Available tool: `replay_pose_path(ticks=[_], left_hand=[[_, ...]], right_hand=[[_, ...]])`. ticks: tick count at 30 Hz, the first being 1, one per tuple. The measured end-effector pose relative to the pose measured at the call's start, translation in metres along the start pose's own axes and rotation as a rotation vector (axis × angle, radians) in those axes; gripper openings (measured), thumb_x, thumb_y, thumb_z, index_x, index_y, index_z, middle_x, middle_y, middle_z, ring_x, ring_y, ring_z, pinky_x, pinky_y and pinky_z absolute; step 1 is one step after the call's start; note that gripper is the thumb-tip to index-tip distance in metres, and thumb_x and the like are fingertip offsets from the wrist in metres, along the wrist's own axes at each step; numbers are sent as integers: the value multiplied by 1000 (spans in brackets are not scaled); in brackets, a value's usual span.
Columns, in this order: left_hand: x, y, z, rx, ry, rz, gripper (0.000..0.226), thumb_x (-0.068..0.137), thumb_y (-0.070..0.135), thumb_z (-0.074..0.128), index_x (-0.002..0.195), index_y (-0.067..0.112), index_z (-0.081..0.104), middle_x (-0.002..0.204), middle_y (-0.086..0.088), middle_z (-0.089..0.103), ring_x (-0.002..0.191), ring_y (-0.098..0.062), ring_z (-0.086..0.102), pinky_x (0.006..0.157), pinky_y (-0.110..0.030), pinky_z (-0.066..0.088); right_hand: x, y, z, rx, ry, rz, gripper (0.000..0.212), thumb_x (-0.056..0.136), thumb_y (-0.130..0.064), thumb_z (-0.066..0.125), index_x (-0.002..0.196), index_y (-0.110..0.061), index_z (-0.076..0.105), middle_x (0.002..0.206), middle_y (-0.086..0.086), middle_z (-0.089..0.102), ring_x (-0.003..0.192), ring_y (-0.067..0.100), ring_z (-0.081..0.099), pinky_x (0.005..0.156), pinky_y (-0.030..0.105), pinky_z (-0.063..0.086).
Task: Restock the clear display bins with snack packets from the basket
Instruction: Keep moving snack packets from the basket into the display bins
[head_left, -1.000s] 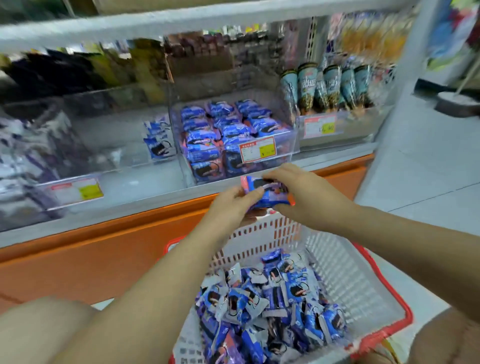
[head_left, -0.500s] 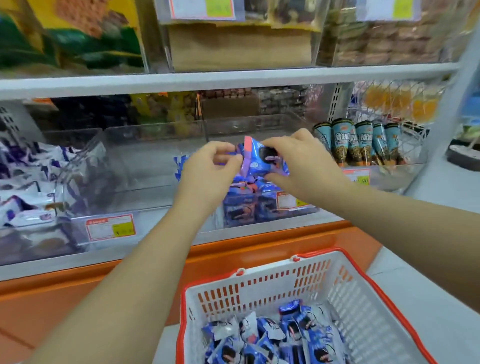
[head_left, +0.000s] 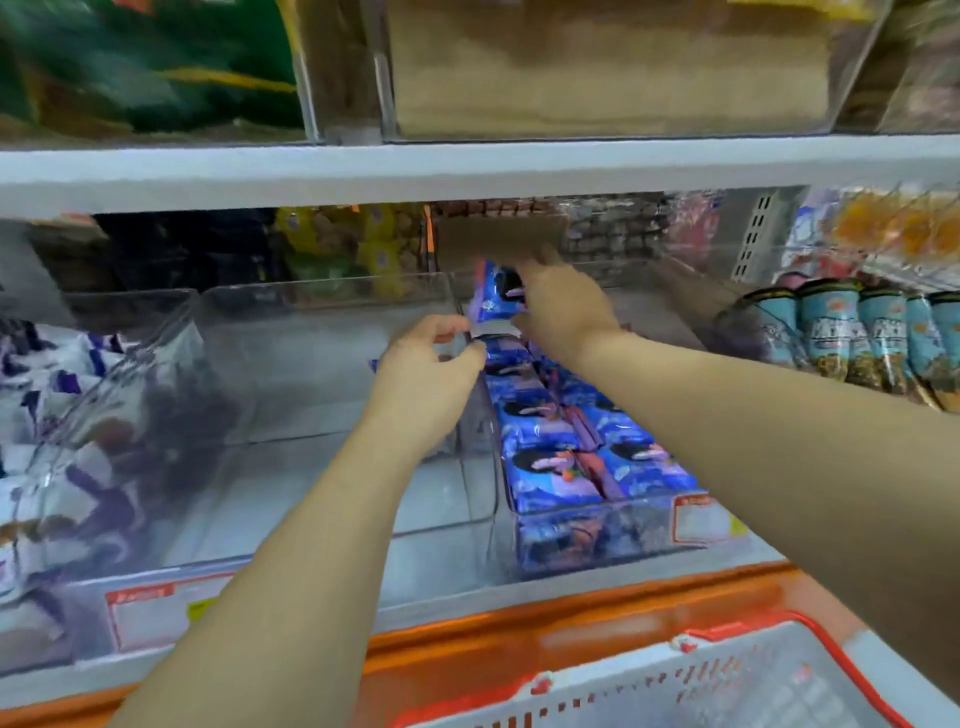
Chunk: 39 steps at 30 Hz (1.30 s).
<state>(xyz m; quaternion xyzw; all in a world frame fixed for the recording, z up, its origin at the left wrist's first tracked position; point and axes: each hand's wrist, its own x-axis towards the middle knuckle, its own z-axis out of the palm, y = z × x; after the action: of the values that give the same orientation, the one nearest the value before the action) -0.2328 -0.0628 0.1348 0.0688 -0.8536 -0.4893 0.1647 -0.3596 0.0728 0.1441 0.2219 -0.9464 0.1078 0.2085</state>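
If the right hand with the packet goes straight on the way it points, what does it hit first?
Probably the back wall of the clear bin, just beyond the blue packet that the right hand grips. A brown carton sits behind it. Depth is blurred, so this is uncertain.

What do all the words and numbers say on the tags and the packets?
Nothing here is sharp enough to read.
Right tag: red-edged, print blurred.
Left tag: red-edged, print blurred.
Binned packets: lettering blurred.
Packet in right hand: lettering blurred.
Cones: lettering blurred.
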Motion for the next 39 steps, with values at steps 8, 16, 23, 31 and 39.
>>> replay_pose_path(ticks=[8,16,23,31,39], left_hand=[[9,-12,-2,-139,-68,-23,27,93,38,60,121,36,58,119,18,60,95,5,57,72,-11,42],[9,-12,-3,-153,-84,-22,25,93,38,60,118,39,57,116,21,60,90,6,59,73,-16,46],[4,-9,-3,-138,-80,-23,25,94,37,58,119,39,55,118,18,59,94,4,57,73,-14,43],[5,-9,-1,-145,-73,-15,27,95,36,58,121,37,56,118,17,60,92,5,57,71,-14,43],[6,-11,-2,-139,-77,-1,28,95,38,57,123,36,56,122,16,59,96,4,58,78,-19,46]], right_hand=[[29,1,38,-172,-33,-76,57,85,-1,61,136,-18,44,129,15,50,98,42,63,75,47,55],[36,5,38,-355,-100,-159,47,87,-11,63,133,-14,51,126,10,60,131,30,39,89,46,52],[34,3,37,-259,-218,-204,44,90,-3,58,133,-7,47,128,17,54,120,36,50,91,47,50],[28,6,36,-211,-280,-226,51,92,-15,63,140,-16,47,134,11,47,121,34,49,93,45,50],[17,1,35,-15,-287,-134,51,92,-3,53,141,-18,51,138,10,52,123,31,53,98,43,48]])
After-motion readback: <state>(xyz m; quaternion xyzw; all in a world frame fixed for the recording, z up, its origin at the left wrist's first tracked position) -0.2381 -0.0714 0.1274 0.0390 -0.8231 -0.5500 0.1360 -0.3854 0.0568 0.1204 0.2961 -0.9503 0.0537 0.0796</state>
